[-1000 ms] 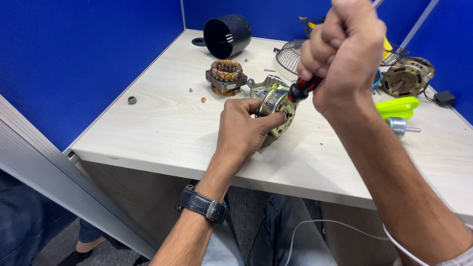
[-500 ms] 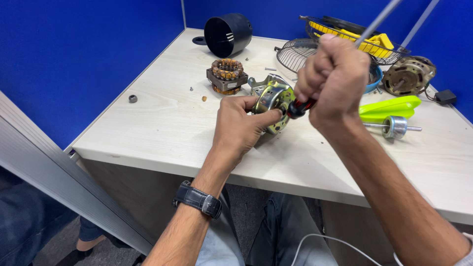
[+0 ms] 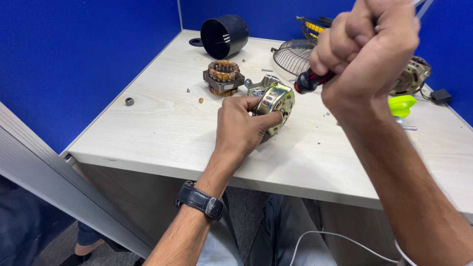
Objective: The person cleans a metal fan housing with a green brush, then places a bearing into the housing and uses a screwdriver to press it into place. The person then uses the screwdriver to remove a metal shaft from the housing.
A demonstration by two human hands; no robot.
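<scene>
Our left hand (image 3: 241,125) grips the motor housing (image 3: 275,101); above it, our right fist (image 3: 362,51) hides most of a screwdriver (image 3: 311,81).

Screwdriver (image 3: 311,80) tip behind right fist (image 3: 363,51)

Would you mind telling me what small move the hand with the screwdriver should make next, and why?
Probably lower the right hand so the screwdriver meets the metal motor housing. The tool is raised just above and beside the housing, its tip hidden, while the left hand steadies the housing upright on the table.
</scene>
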